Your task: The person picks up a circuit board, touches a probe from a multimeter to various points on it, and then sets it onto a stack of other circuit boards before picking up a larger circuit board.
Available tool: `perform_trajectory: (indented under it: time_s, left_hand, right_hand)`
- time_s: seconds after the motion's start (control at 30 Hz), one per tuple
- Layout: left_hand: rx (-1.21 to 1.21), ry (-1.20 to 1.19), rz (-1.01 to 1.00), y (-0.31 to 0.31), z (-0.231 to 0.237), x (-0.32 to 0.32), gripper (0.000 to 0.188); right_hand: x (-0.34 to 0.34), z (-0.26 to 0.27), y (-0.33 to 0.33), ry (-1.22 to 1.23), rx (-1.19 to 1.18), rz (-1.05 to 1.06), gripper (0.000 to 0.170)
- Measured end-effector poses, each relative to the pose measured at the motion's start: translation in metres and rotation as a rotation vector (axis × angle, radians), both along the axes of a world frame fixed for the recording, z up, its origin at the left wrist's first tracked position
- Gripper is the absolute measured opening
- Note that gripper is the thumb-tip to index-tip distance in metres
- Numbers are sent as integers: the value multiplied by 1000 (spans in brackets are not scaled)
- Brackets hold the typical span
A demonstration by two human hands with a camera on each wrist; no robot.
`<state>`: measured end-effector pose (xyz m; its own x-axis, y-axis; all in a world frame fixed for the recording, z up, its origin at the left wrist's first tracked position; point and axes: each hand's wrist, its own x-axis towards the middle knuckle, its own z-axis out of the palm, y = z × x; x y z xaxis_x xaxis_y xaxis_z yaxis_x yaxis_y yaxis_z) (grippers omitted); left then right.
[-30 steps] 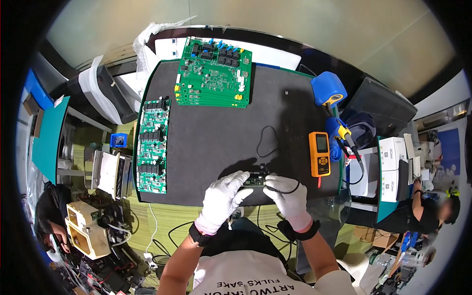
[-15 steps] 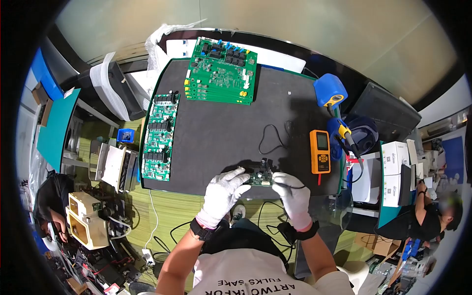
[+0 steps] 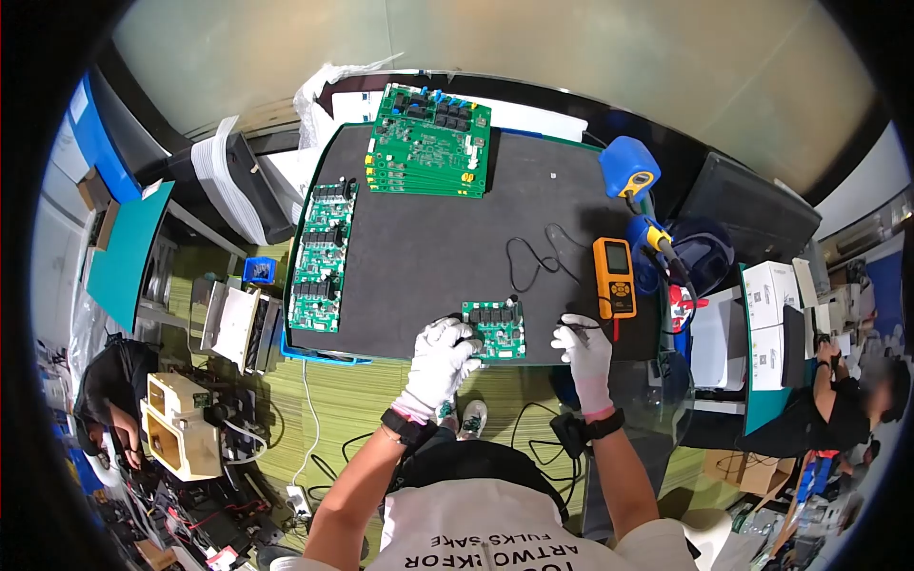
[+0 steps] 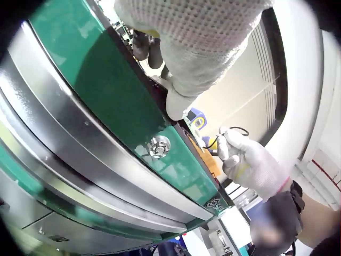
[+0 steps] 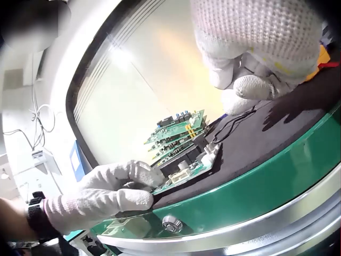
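A small green circuit board [image 3: 495, 331] with black blocks lies face up near the mat's front edge. At its left edge my gloved left hand [image 3: 443, 362] pinches the corner, thumb low and fingers above, as the right wrist view shows. To the right and apart from the board, my gloved right hand [image 3: 584, 354] pinches a thin black cable [image 5: 229, 127], its fingers curled in. The cable's loop rests on the mat beyond the board. In the left wrist view the left hand [image 4: 200, 48] hides most of the board.
A stack of larger green boards [image 3: 428, 143] stands at the back left of the dark mat [image 3: 428, 247]. A column of small boards [image 3: 322, 257] lines the left side. At right are an orange handheld meter [image 3: 617, 276] and a blue soldering station [image 3: 628, 169].
The circuit board, earlier tilted up between both hands, now lies flat on the mat. My right hand has moved right, away from it, with the cable. The left hand stays at the board's left edge.
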<state>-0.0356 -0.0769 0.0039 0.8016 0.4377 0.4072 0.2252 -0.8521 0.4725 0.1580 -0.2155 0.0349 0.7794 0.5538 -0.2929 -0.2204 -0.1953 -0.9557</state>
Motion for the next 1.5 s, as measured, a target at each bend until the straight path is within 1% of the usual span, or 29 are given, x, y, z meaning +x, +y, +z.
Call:
perform_trajectory:
  time_s: [0.07, 0.13, 0.2, 0.23, 0.27, 0.33, 0.37, 0.4, 0.47, 0.5, 0.53, 0.67, 0.73, 0.8, 0.87, 0.93, 1.03, 1.07, 1.13, 1.17, 1.23, 1.37, 1.43, 1.47, 1.5]
  left_hand:
    - [39, -22, 30, 4, -3, 5, 26]
    - [19, -8, 34, 5, -5, 8, 26]
    - [-10, 12, 17, 8, -3, 11, 27]
    - [-38, 28, -32, 11, 0, 7, 32]
    - [-36, 27, -33, 14, 2, 5, 32]
    - [-99, 28, -80, 20, 6, 2, 43]
    - [-82, 56, -57, 24, 7, 0, 54]
    - [-58, 70, -44, 31, 8, -1, 70]
    - [82, 217, -28, 42, 14, -2, 89]
    - [49, 292, -38, 47, 11, -2, 103]
    - [51, 292, -33, 51, 10, -1, 103]
    - [38, 352, -170, 63, 6, 7, 100]
    - [23, 429, -199, 65, -4, 10, 99]
    - [-18, 420, -196, 66, -5, 9, 97]
    - [-36, 413, -187, 66, -5, 9, 96]
    - [-35, 390, -169, 65, -8, 10, 95]
    - [-46, 413, -163, 66, -6, 10, 95]
    - [-49, 409, -153, 66, -7, 11, 95]
    - [-73, 396, -168, 66, -8, 11, 96]
    - [-82, 383, -170, 65, -7, 10, 96]
    - [-79, 394, -161, 65, -5, 10, 96]
    - [-71, 411, -155, 65, -5, 11, 95]
    - [-35, 445, -146, 65, -7, 11, 94]
    - [-35, 445, -145, 65, -7, 12, 94]
    - [-35, 443, -146, 65, -8, 12, 94]
  right_hand:
    - [-1, 1, 1, 38, -7, -5, 21]
    - [-2, -1, 0, 98, 34, 25, 21]
    - [-1, -5, -1, 115, 44, 38, 21]
    - [0, -7, -2, 133, 49, 52, 21]
    - [1, -9, -2, 132, 51, 52, 21]
    - [5, -12, -4, 188, 82, 96, 22]
    - [6, -12, -5, 188, 84, 97, 22]
    - [7, -12, -7, 187, 107, 117, 23]
    - [8, -11, -7, 185, 133, 139, 25]
    - [7, -10, -6, 81, 110, 182, 24]
    - [6, -9, -5, -24, 88, 225, 22]
    - [0, -4, 3, -29, 80, 274, 19]
    - [-6, -1, 8, -71, 65, 349, 17]
    - [-13, 0, 15, -138, 42, 426, 15]
    - [-24, 6, 20, -237, 69, 506, 15]
    - [-30, 4, 28, -231, 66, 547, 16]
    - [-33, -5, 42, -496, 81, 618, 12]
    - [-33, -7, 46, -498, 81, 629, 12]
    - [-31, -14, 51, -1040, -25, 731, 13]
    - [-30, -17, 53, -1042, -22, 743, 13]
    - [-26, -25, 56, -1276, -227, 900, 22]
    - [-27, -30, 58, -1359, -180, 917, 24]
    - [-31, -21, 55, -1039, -120, 851, 20]
    - [-31, -21, 55, -1040, -120, 851, 20]
    - [-30, -21, 54, -968, -82, 833, 18]
